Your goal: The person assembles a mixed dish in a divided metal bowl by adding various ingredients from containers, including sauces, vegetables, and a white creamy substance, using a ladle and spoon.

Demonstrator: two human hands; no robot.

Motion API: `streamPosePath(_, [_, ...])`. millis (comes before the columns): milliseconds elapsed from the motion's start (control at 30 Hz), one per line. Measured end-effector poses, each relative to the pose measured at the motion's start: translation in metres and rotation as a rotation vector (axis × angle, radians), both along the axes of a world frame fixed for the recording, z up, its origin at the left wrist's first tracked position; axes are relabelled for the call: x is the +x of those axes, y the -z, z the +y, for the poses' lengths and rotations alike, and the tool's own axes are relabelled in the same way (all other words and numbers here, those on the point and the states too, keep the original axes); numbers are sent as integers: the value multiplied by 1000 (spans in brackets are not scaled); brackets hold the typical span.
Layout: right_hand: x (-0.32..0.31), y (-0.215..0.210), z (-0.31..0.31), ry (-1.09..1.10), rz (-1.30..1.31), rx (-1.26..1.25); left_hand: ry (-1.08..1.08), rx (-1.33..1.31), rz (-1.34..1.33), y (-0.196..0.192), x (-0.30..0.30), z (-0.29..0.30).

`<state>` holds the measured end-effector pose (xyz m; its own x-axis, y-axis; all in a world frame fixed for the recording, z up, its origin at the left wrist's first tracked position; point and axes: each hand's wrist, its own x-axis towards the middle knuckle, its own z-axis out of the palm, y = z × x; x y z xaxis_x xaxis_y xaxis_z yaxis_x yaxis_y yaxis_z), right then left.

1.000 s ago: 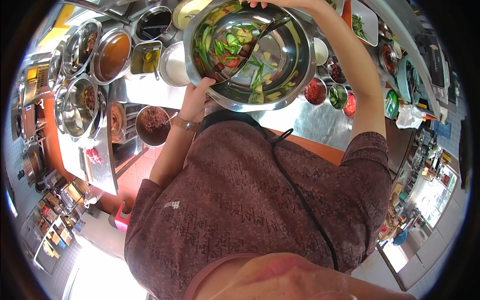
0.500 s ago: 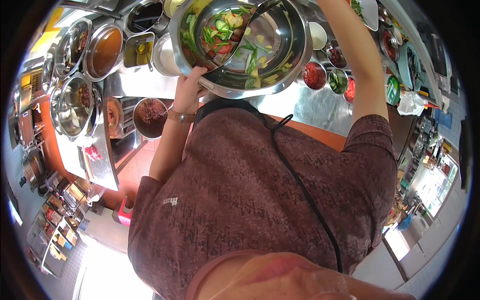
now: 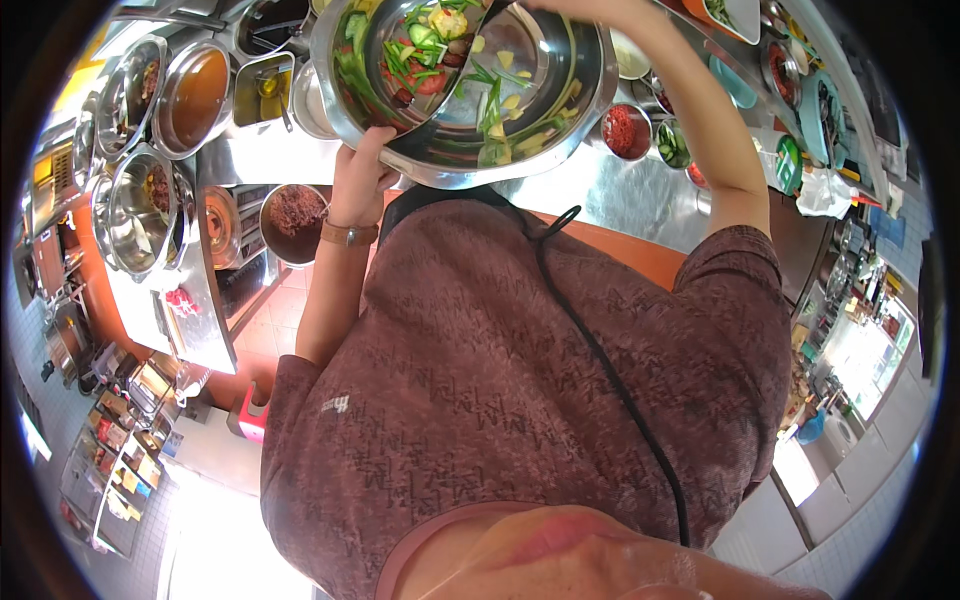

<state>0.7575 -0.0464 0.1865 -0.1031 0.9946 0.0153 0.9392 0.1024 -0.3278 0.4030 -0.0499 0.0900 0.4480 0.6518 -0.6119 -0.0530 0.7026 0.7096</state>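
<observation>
L hand [image 3: 362,180] clamped on the near rim of a big steel bowl [image 3: 560,110], held just above the steel worktop [image 3: 620,195]. Inside it a smaller steel bowl [image 3: 385,70] sits tilted, w/ cut veg [image 3: 425,50] – green, red, yellow bits – some spilled onto the big bowl's floor. R hand mostly out of view at top edge; can't tell its grip. Beyond/left: pot of orange sauce [image 3: 195,95], small red-filled cups [image 3: 625,130].

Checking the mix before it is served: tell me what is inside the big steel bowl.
The big steel bowl, gripped at its near rim by the left hand, holds a smaller steel bowl of chopped vegetables: cucumber, green onion, red pieces. Loose pale and green bits lie beside it. Whatever is beneath the inner bowl is covered.
</observation>
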Motion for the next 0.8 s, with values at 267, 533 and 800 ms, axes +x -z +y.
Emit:
streamPosePath(267, [-20,111,-33,-97,-140,-71,-4,37,61,5,1,-2])
streamPosePath(533, [-10,44,-43,-73,332,-65,-11,-2,67,7,0,-11])
streamPosePath(800, [-38,20,-14,-174,164,275,-12,3,63,18,-3,-26])
